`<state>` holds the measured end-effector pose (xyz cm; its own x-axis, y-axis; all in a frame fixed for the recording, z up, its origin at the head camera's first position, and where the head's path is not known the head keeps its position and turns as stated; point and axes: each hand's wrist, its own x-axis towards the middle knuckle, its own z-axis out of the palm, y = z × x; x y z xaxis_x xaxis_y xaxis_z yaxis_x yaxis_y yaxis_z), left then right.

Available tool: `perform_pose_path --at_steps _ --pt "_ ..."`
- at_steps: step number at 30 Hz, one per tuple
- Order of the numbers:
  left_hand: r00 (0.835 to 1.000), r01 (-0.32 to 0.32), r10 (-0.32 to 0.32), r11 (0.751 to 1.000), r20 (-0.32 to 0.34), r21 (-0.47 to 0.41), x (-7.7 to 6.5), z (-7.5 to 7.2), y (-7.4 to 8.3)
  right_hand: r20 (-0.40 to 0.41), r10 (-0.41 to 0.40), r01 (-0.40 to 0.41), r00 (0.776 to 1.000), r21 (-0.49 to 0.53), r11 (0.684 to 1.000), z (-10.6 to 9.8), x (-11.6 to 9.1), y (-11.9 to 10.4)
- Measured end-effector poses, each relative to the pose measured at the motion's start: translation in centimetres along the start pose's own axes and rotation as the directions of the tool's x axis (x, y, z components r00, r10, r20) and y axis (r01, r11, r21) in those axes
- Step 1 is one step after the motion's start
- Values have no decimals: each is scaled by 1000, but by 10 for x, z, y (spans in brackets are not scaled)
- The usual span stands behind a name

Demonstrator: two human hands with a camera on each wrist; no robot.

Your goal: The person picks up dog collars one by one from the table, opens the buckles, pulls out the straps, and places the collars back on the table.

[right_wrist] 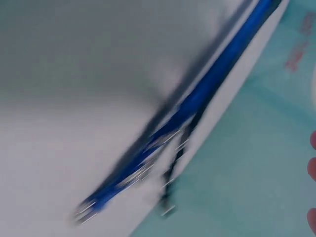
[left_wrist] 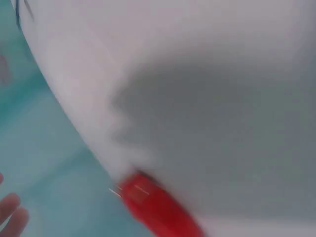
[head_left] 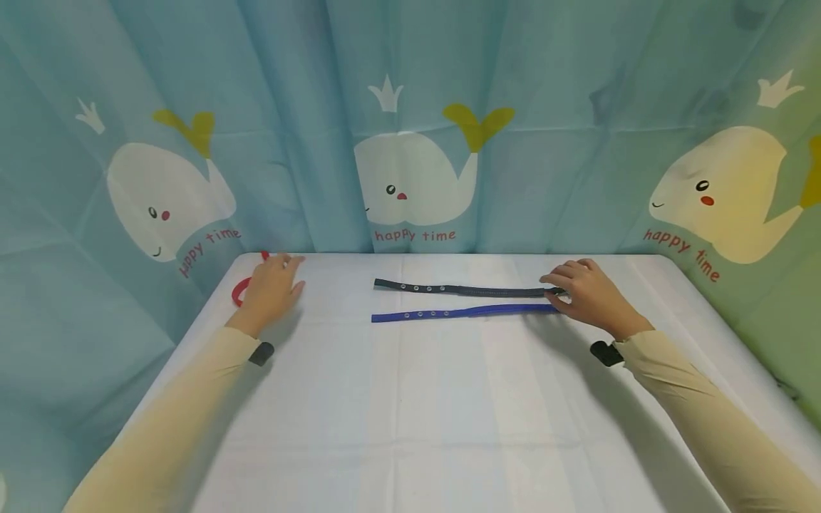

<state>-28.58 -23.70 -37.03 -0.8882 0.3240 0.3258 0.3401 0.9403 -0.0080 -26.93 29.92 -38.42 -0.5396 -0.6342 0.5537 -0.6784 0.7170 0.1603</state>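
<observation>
A black collar (head_left: 500,292) with a row of eyelets lies lengthwise at the back of the table. Just in front of it, roughly parallel, is a blue collar (head_left: 507,309), also with eyelets. My right hand (head_left: 590,296) is over their right ends with fingers loosely bent. The right wrist view, blurred, shows metal buckle parts on the blue collar (right_wrist: 207,89), and fingertips apart from it at the frame's edge. At the back left, my left hand (head_left: 271,291) hovers with loose fingers over a red strap (head_left: 240,291), partly hidden behind it; the red strap (left_wrist: 160,210) looks blurred up close.
A white cloth covers the table (head_left: 410,399). Directly behind its back edge hangs a blue-green curtain (head_left: 308,178) printed with whales, which also runs along the left and right sides.
</observation>
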Motion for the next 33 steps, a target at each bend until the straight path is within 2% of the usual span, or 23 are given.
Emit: perform_pose_path --at_steps 2,6,13,17,20,22,28,33 --pt "998 59 -59 998 -14 -15 -7 0 -15 -16 -24 24 1000 20 1000 3 17 -11" --pt "995 105 -105 994 -5 -8 -21 1 -35 -34 -72 74 997 62 995 13 55 -37" --pt "989 140 -140 990 50 -4 -34 3 -49 -33 -192 195 981 134 972 39 125 -95" --pt "988 143 -142 990 59 1 -34 7 -56 25 -265 258 964 154 954 56 154 -125" --pt "989 127 -128 992 68 13 -33 12 -60 97 -293 274 951 170 947 67 165 -143" --pt "986 139 -140 990 93 19 -33 15 -62 167 -296 267 940 176 948 74 169 -151" --pt "956 233 -233 972 178 23 -36 18 -62 367 -282 249 887 136 959 90 169 -162" --pt "941 253 -255 967 221 38 -37 21 -64 448 -227 211 865 86 974 92 165 -161"
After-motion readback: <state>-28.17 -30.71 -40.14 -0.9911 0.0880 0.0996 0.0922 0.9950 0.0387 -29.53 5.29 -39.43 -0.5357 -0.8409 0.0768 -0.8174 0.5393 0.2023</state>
